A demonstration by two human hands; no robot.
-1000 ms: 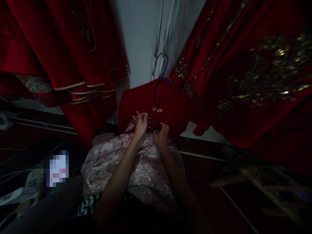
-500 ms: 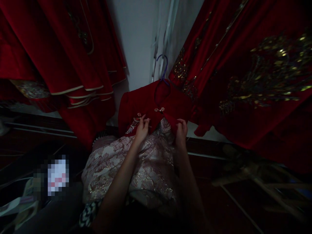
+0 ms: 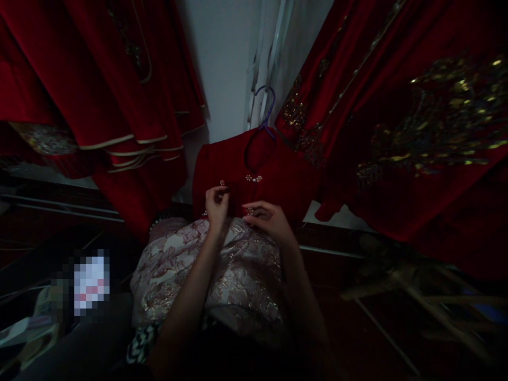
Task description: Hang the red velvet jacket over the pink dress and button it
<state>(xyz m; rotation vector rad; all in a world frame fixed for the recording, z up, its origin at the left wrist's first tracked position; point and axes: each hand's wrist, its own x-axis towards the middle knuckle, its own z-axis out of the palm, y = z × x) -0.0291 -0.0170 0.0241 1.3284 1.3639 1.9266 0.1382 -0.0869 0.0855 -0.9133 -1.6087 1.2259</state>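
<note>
"Where was the red top (image 3: 289,174) when you looked?"

"Right in front of the person, below a pale door (image 3: 230,69). Its purple hanger (image 3: 270,108) rose from the neckline, the hook up against the metal door handles."

"And the hands?"

"Both were down at the lower front of it. The left hand (image 3: 217,205) had its fingers curled in toward the thumb, just below a small beaded flower (image 3: 223,182). I couldn't tell if cloth was pinched there."

"What about the right hand (image 3: 270,218)?"

"Thumb and forefinger stood apart, one on each side of a beaded clasp (image 3: 250,211). Whether they pressed on it, I couldn't tell. Another beaded clasp (image 3: 254,179) sat above, at the neck."

"Anything underneath?"

"A pale, shiny patterned cloth (image 3: 242,275), bulging out below the hem, with the forearms across it. Red gowns flanked the door, the right one (image 3: 400,185) thick with gold sequins (image 3: 456,106)."
</note>
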